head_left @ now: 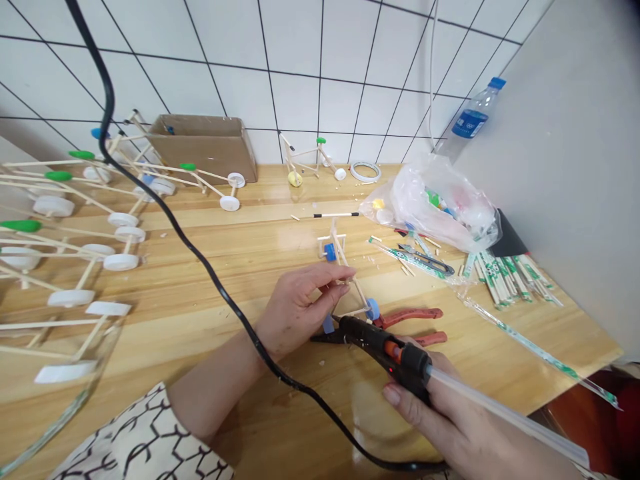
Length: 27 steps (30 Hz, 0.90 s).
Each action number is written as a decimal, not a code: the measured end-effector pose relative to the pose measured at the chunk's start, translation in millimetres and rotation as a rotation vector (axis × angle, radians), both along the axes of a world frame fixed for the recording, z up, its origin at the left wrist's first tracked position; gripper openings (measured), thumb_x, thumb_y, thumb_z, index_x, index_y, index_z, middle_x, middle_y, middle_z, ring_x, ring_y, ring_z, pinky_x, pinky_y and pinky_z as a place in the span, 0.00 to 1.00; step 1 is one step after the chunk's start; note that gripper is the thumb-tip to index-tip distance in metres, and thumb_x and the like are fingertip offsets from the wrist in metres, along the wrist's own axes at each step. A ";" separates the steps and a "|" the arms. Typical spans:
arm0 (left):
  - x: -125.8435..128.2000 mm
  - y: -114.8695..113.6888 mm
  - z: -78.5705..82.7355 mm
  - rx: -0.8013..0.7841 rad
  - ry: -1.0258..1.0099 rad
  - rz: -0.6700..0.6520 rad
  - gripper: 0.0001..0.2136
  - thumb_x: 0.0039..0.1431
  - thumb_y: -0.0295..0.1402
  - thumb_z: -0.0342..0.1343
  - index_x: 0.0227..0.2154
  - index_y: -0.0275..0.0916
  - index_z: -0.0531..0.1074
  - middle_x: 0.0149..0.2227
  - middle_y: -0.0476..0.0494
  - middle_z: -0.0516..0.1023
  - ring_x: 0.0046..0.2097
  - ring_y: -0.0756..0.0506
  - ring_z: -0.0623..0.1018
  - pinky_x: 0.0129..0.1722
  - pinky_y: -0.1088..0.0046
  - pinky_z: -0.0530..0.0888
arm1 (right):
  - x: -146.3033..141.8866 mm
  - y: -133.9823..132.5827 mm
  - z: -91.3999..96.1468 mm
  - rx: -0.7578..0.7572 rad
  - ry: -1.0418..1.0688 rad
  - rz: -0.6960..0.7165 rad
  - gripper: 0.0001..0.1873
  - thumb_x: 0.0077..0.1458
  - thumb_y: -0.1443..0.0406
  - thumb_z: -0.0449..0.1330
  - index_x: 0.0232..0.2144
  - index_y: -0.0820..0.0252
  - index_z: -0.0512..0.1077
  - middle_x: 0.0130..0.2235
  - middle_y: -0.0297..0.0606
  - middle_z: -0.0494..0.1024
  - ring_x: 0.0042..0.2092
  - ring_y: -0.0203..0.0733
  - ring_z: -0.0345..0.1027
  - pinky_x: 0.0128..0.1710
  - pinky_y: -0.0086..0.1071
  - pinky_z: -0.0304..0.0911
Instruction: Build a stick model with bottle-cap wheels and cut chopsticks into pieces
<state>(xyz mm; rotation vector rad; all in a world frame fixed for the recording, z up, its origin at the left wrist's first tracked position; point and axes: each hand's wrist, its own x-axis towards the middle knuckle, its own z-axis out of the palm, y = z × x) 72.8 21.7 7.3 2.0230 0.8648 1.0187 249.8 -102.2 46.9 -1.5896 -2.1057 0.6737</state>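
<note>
While the left hand (300, 303) is pinching a small stick frame (340, 248) between thumb and fingertips, the right hand (457, 417) is wrapping around a glue gun (363, 339) – its nozzle is pointing at the frame's near end, close to a light blue wheel (373, 309). The frame is sitting near the middle of the table (240, 247), and red-handled pliers (413, 316) are lying partly beneath the gun. A long glue stick (505, 413) is jutting from the gun's back, and a black cable (109, 100) is crossing above the left forearm. Other wheeled stick frames (123, 262) are crowding the left side – a cardboard box (205, 150) is standing behind them. To the right, snips (425, 259) are lying near a plastic bag (405, 193) and wrapped sticks (500, 277).
</note>
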 end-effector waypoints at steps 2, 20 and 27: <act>0.0 0.0 0.2 0.000 0.000 0.003 0.09 0.54 0.27 0.53 0.38 0.34 0.75 0.35 0.44 0.80 0.35 0.49 0.77 0.36 0.76 0.73 | -0.6 1.4 1.7 -0.011 -0.007 0.005 0.10 0.55 0.64 0.50 0.39 0.58 0.67 0.37 0.38 0.76 0.38 0.42 0.71 0.35 0.29 0.68; 0.3 -0.6 2.0 -0.003 0.010 0.007 0.09 0.55 0.28 0.53 0.38 0.35 0.75 0.35 0.44 0.80 0.35 0.49 0.78 0.36 0.76 0.74 | -4.3 3.3 9.6 -0.111 -0.034 -0.018 0.07 0.55 0.65 0.49 0.32 0.60 0.66 0.32 0.37 0.75 0.33 0.40 0.71 0.32 0.29 0.66; 1.5 -1.4 2.7 -0.012 0.010 0.016 0.09 0.54 0.27 0.53 0.38 0.34 0.75 0.33 0.45 0.80 0.32 0.51 0.77 0.35 0.77 0.74 | -3.3 0.0 7.2 -0.082 -0.016 -0.005 0.09 0.56 0.64 0.48 0.31 0.60 0.67 0.34 0.39 0.76 0.34 0.42 0.71 0.31 0.30 0.67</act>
